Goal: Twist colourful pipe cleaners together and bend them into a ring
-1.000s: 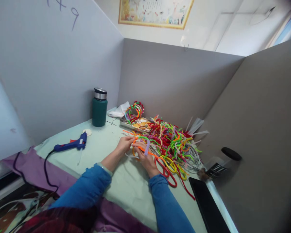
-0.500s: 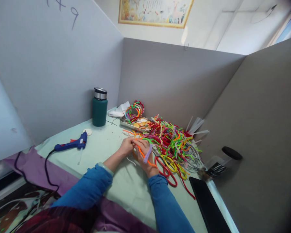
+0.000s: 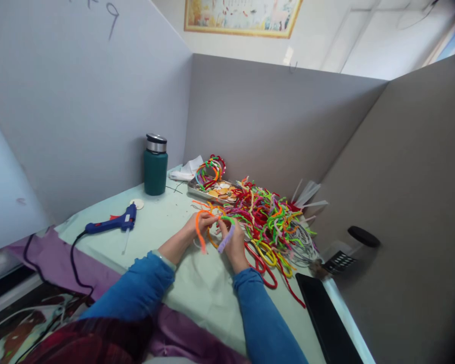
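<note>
At the far left of the table [image 3: 197, 273], a blue glue gun [image 3: 114, 224] lies on its side, its cord trailing off over the edge, with a pale disc [image 3: 137, 203] just beside its front end. Behind and to the right of it stands a green bottle [image 3: 155, 172], upright. Then comes the left hand [image 3: 197, 226], nearly closed, thumb and fingers pinched together on the orange pipe cleaner [image 3: 200, 233], which arches over the fingers with one end hanging down. Beyond the hands a metal tray [image 3: 208, 197] holds small discs and a bundle of colourful rings. The right hand [image 3: 233, 245] meets the left, its fingers curled in and gripping the green and purple pipe cleaner [image 3: 227, 241], whose purple end droops over the hand. Right of that hand sit red-handled scissors [image 3: 270, 283], near a big tangled heap of pipe cleaners [image 3: 265, 212]. Farther right, a black slab [image 3: 326, 318] lies along the table's edge.
</note>
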Tool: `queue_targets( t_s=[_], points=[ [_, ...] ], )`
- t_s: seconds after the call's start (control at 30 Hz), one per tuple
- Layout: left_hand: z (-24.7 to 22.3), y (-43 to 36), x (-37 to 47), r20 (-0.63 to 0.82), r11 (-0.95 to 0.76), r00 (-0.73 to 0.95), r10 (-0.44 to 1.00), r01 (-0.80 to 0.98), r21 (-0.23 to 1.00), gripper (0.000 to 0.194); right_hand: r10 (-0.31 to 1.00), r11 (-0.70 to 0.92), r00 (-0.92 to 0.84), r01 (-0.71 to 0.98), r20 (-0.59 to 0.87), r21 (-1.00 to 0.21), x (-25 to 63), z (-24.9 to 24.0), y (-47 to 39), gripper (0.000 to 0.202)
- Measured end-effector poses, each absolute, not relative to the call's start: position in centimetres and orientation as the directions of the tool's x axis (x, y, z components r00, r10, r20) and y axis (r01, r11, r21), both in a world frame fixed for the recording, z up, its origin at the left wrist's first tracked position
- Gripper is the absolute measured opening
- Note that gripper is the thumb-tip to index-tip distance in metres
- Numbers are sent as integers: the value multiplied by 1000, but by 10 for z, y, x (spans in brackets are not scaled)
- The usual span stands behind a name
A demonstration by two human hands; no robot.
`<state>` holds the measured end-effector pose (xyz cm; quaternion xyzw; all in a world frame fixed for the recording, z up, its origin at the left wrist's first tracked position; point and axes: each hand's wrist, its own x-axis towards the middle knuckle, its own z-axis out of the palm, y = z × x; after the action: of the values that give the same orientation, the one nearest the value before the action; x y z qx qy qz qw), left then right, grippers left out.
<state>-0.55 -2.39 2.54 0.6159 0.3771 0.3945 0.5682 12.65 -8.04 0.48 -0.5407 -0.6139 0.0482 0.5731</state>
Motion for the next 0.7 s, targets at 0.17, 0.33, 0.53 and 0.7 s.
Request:
queue_targets(
  t_s=[0.17, 0.33, 0.53, 0.7],
  points=[
    [31, -32, -3, -39, 19, 512, 858, 45, 999, 45, 723, 459, 232, 543, 651, -703, 129, 9, -79, 22],
    [26, -28, -3, -37, 39, 509, 860, 6, 999, 44, 728, 456, 250, 519, 638, -723, 130, 9, -78, 22],
    [23, -24, -3, -31, 37, 429, 903, -5, 999, 41, 772, 451, 252, 430, 583, -782, 129, 12, -80, 23],
    [25, -25, -3, -95, 114, 459, 883, -14, 993, 41, 799, 447, 220, 403, 559, -798, 130, 13, -82, 24]
  ],
)
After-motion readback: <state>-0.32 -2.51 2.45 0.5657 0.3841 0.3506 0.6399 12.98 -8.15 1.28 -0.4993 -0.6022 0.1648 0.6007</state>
